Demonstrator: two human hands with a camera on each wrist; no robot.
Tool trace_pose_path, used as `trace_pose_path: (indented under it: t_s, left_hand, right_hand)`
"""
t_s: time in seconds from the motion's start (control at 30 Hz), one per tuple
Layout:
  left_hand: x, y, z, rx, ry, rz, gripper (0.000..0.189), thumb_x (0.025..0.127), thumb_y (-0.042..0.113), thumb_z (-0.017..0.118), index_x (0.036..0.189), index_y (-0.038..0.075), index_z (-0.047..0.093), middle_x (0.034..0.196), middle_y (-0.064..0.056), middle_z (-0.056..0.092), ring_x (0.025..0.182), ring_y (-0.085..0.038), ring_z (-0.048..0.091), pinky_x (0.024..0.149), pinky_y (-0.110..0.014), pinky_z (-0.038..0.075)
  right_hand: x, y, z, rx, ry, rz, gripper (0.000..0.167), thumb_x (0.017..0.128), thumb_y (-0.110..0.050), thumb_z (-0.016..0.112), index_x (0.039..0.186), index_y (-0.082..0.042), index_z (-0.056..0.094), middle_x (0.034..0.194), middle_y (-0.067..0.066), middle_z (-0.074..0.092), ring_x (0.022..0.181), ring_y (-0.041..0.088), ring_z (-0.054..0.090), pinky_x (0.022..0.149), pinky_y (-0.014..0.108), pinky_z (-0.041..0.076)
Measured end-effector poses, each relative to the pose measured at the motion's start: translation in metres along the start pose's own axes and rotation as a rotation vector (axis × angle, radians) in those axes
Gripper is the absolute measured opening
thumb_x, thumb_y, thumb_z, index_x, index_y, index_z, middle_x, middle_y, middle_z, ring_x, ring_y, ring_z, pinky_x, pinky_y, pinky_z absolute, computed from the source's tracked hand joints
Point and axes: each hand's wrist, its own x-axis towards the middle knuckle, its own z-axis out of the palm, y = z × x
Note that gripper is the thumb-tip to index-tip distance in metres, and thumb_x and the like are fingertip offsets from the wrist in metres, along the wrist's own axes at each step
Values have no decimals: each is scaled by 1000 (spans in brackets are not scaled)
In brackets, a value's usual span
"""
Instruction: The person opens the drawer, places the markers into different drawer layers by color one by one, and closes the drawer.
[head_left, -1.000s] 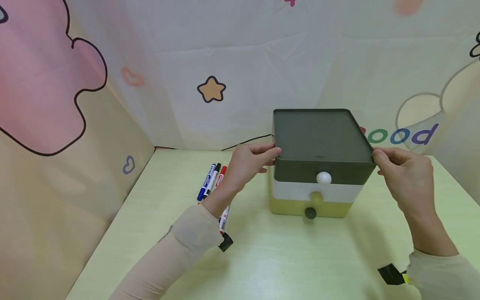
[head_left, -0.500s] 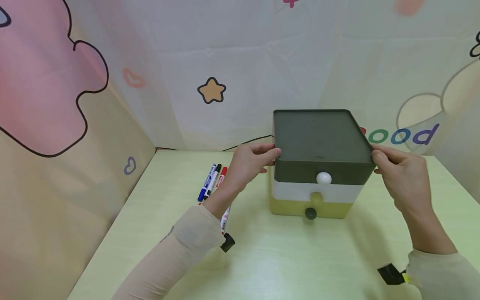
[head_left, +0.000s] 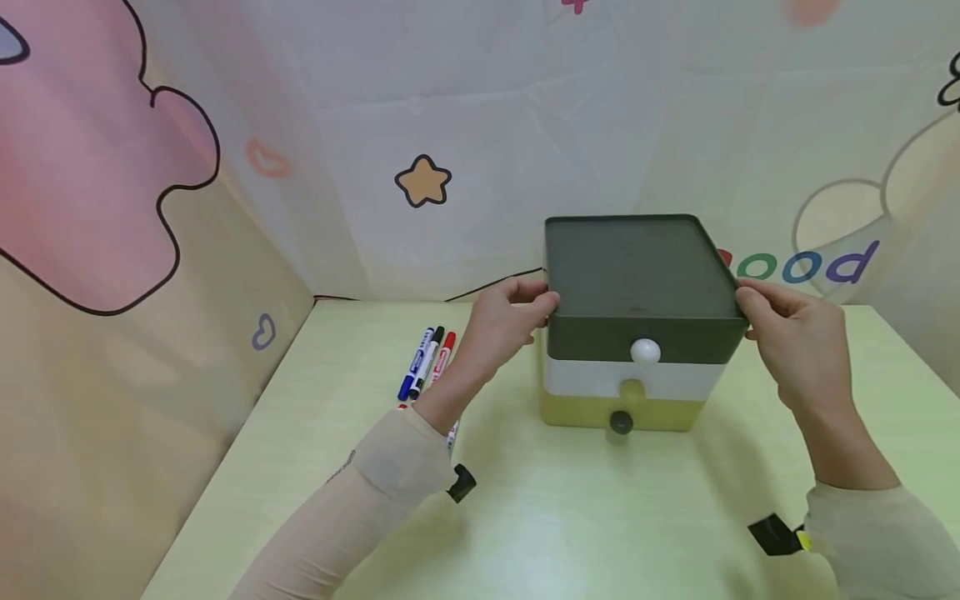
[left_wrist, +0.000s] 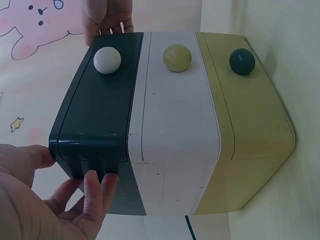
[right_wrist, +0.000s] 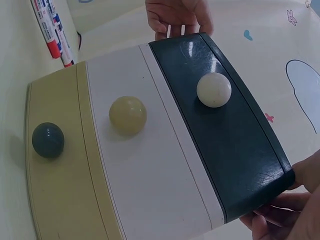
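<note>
A small three-tier drawer box (head_left: 637, 268) stands on the table, with a dark green top tier, a white middle and a yellow-green bottom. Each tier's front has a round knob: white on top, yellow in the middle, dark at the bottom; all drawers are closed. My left hand (head_left: 510, 321) grips the top tier's left side near the front, thumb at the upper rim and fingertips along the side wall (left_wrist: 120, 185). On the opposite side my right hand (head_left: 804, 342) holds the right rim between thumb and fingers.
Several markers lie left of the box, among them a blue marker (head_left: 415, 363) and a red marker (head_left: 444, 354), partly hidden by my left forearm. The pale table (head_left: 585, 508) meets a printed cloth backdrop (head_left: 480, 200) behind and at the sides.
My right hand has shifted slightly left and farther back along the box's rim. My left hand keeps its grip, and the view has moved a little.
</note>
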Motion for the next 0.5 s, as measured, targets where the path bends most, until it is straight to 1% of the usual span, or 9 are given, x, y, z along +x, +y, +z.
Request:
trace_pose_path:
  t_s: [0.13, 0.27, 0.37, 0.43, 0.5]
  left_hand:
    - [0, -1, -2, -17, -14, 13, 36, 101, 29, 70, 132, 10, 68, 114, -4, 70, 104, -28, 68, 83, -35, 59]
    - [-1, -2, -1, 19, 0, 52, 37, 101, 30, 69, 133, 12, 69, 118, -2, 69, 103, -26, 67, 83, -35, 59]
    - [-4, -5, 3, 58, 39, 94, 37, 102, 30, 67, 133, 11, 68, 118, -1, 68, 102, -22, 66, 82, -33, 58]
    - [-7, -8, 7, 77, 67, 127, 37, 103, 29, 65, 134, 10, 65, 117, -2, 66, 103, -20, 64, 82, -30, 56]
    - [-12, -11, 11, 91, 100, 163, 36, 104, 28, 64, 134, 8, 62, 113, -2, 64, 101, -18, 61, 82, -28, 52]
  right_hand:
    - [2, 0, 1, 8, -11, 12, 46, 102, -26, 62, 140, 0, 63, 97, -27, 64, 82, 1, 60, 66, 10, 51]
    - [3, 0, 2, 18, -6, 24, 46, 102, -26, 62, 140, -1, 63, 96, -25, 63, 83, 2, 60, 67, 10, 51]
    - [3, 0, 2, 9, 4, 35, 44, 101, -27, 63, 139, -3, 65, 95, -26, 63, 90, 2, 57, 68, 9, 48]
    - [3, 1, 3, 2, 11, 45, 44, 101, -27, 63, 138, -5, 66, 94, -27, 63, 92, 4, 54, 63, 11, 43]
    - [2, 1, 3, -3, 18, 55, 43, 100, -29, 64, 138, -6, 66, 93, -28, 63, 88, 6, 50, 55, 17, 37]
